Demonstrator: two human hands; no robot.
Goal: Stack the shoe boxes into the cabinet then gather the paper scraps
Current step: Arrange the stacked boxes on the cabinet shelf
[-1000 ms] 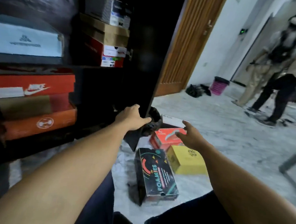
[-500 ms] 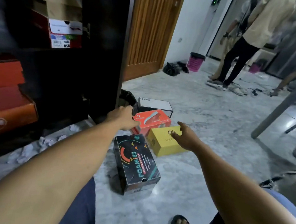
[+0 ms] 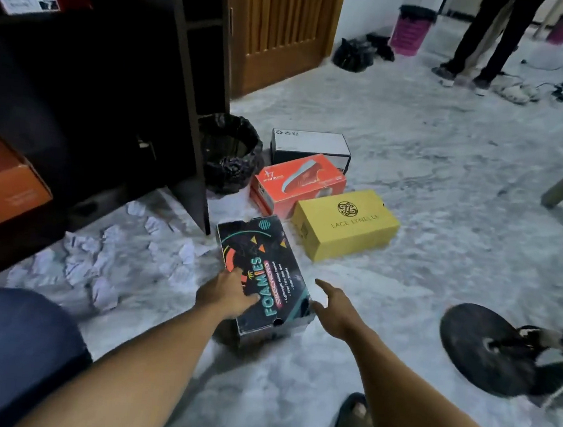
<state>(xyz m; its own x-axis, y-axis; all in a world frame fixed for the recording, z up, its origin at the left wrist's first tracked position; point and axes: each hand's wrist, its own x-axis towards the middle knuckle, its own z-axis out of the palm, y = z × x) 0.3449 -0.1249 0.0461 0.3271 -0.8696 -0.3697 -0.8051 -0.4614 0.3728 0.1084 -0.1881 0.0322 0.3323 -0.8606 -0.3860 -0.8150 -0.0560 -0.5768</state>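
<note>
Your left hand (image 3: 227, 294) rests, seemingly ungripped, on the black box (image 3: 263, 277); open right hand (image 3: 333, 307) flanks its long side.

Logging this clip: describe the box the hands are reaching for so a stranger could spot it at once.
Start at the dark cabinet on the left; four shoe boxes lie on the marble floor by its corner. The one nearest the camera is the black box, the only one with teal FOAMIES lettering; the others are white-topped, red and yellow.

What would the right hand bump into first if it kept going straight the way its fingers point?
Probably the black Foamies box: the right hand is open beside its near right corner, fingers angled up-left towards its side. Depth is hard to judge from this single view.
</note>
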